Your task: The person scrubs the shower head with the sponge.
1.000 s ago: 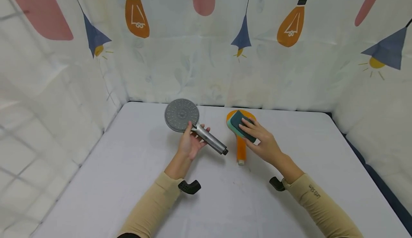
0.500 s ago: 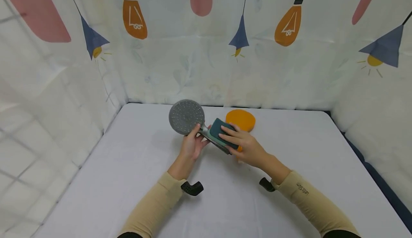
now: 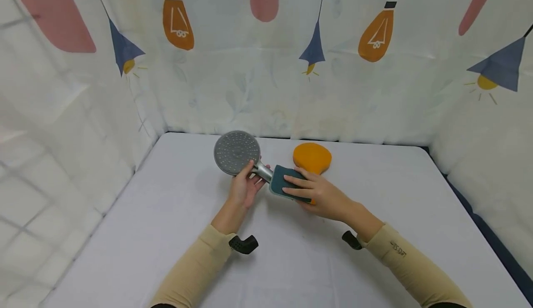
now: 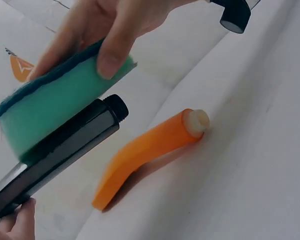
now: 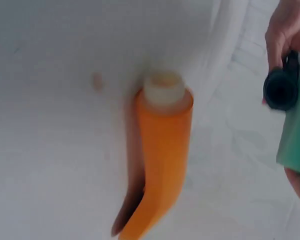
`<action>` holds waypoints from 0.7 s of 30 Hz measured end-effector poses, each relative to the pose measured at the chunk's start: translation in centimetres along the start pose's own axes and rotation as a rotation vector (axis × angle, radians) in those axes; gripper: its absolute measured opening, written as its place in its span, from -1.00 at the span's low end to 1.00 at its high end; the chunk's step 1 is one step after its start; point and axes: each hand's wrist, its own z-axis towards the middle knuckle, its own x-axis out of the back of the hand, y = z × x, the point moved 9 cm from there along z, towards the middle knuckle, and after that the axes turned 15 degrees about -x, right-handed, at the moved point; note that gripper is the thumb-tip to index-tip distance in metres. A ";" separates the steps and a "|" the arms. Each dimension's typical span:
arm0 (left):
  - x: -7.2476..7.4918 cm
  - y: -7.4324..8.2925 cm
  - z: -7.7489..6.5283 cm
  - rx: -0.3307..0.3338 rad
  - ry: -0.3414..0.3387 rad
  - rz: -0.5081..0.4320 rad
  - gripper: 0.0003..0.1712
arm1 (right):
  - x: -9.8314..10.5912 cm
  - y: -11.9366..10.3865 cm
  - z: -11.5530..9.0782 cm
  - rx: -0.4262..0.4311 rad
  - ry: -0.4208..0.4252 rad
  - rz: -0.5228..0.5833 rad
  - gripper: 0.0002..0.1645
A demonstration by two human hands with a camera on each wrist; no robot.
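Note:
My left hand (image 3: 244,185) holds a silver and grey shower head (image 3: 237,152) near its neck, with the nozzle face toward the head camera. In my right hand (image 3: 320,192) is a two-layer sponge, dark teal outside and light green inside; the sponge (image 4: 60,105) lies along the handle, its green side against it in the left wrist view. The thumb and fingers grip the sponge from both edges. The handle's dark threaded end (image 4: 117,107) sticks out past the sponge. In the head view the sponge hides most of the handle.
An orange shower head (image 3: 312,157) lies on the white table (image 3: 166,252) behind the right hand. Its handle (image 4: 155,142) ends in a pale threaded tip. Printed cloth walls (image 3: 258,90) stand around the table's back and sides.
The right hand has brought the sponge left from over the orange shower head onto the silver handle, then slid it slightly down toward the threaded end. The left hand has barely moved.

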 end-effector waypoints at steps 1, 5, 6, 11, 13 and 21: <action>0.1 -0.1 0.0 0.001 0.001 -0.006 -0.44 | 0.1 0.2 -0.2 0.004 -0.010 0.006 -0.26; -0.2 -0.8 -0.3 0.020 -0.012 -0.005 -0.50 | 0.0 0.7 -0.1 -0.016 -0.039 0.020 -0.28; -0.4 -1.1 -0.4 0.030 -0.020 -0.006 -0.52 | 0.0 0.8 0.2 -0.029 -0.040 0.028 -0.29; -1.0 -1.7 -0.8 0.047 -0.054 0.002 -0.52 | -0.4 1.2 1.3 -0.075 -0.021 0.069 -0.32; -0.9 -1.4 -0.7 0.037 -0.040 0.004 -0.51 | -0.4 1.2 1.2 -0.076 -0.028 0.073 -0.31; 0.0 0.7 0.2 -0.014 -0.023 -0.005 -0.36 | -0.4 0.9 -0.2 0.011 -0.047 0.063 -0.32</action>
